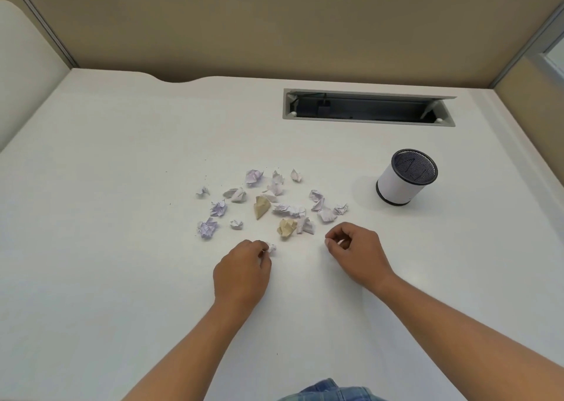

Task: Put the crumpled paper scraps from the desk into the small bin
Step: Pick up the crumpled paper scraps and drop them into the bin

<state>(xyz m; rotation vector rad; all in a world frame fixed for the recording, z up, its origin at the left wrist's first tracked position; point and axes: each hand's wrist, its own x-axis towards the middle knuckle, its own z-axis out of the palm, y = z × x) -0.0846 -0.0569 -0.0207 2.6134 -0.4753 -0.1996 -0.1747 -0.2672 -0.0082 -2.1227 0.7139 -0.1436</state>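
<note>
Pinching white scrap [271,249]: left hand [242,271]; bin [406,176] unlabelled.

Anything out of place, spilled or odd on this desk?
Only the expected mess: crumpled paper scraps scattered mid-desk, two of them tan. The small bin stands upright to their right. The cable hatch in the desk is open. Left hand pinches a white scrap.
</note>
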